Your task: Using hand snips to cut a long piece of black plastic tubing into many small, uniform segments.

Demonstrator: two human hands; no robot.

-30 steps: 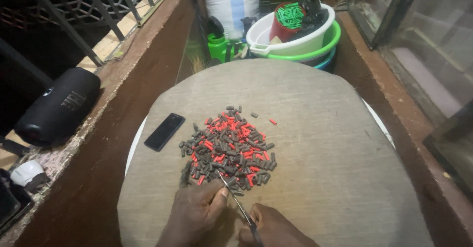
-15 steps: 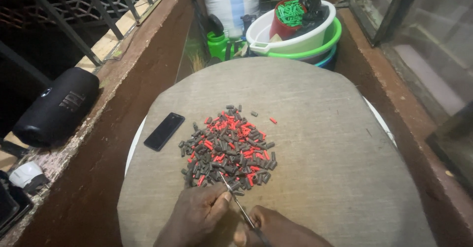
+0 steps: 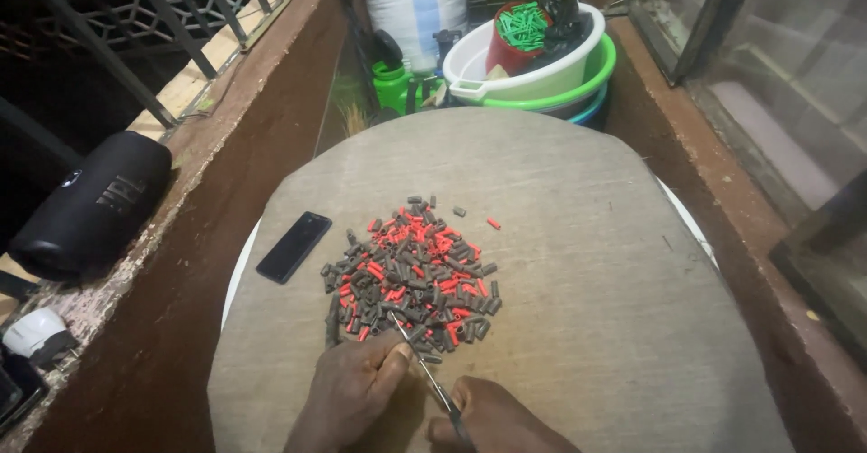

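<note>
Tweezers [image 3: 424, 367] are gripped in the right hand [image 3: 492, 421] near the near edge of the round cloth-covered table [image 3: 587, 263]; their thin metal tips reach the near rim of the pile of small red and grey pieces [image 3: 411, 272] at the table's middle; the left hand [image 3: 348, 390] is curled, fingertips resting at the tool's front; whether anything is pinched there cannot be told. Tweezers are judged light, stiff and springy, best held mid-shaft; pieces appear tiny, light and easily scattered. A black phone [image 3: 293, 246] lies toward the left edge.
</note>
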